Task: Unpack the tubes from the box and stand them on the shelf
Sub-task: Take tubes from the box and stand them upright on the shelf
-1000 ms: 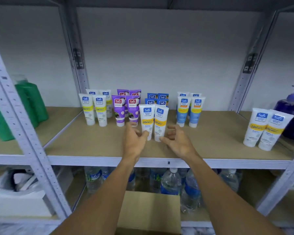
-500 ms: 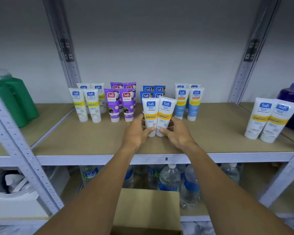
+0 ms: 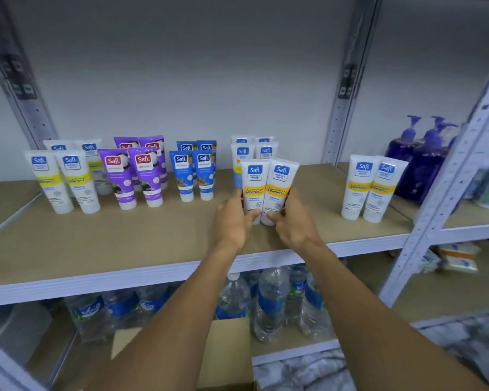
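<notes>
holding two tubes at once: my left hand [image 3: 232,221] is wrapped round the lower part of the left tube [image 3: 253,187], thumb across its front, and my right hand [image 3: 294,224] grasps the right tube [image 3: 278,184] the same way. both tubes lie at 12 o'clock from my knuckles, pressed side by side, long axes upright with the caps down. the left tube stands near plumb; the right tube tips its top toward 1 o'clock. my thumbs cover the caps, so i cannot tell whether they rest on the shelf [image 3: 153,241] or sit just above it. neither hand is nearer, since each has its own tube.

the pair is near the middle of the board, just in front of a light-blue group [image 3: 254,152] at 12 o'clock. a matching pair [image 3: 370,187] stands well apart at 3 o'clock and dark blue tubes [image 3: 192,173] at 10 o'clock.

each tube is white and soft-sided, wider at the flat crimped top than at the cap, with a blue badge up top and a yellow band across the middle. standing on a narrow cap, i judge they would topple easily, so the right tube wants bringing plumb before i loosen either hand. the box [image 3: 229,348] sits at 6 o'clock under my forearms, and i can't see what is in it.
</notes>
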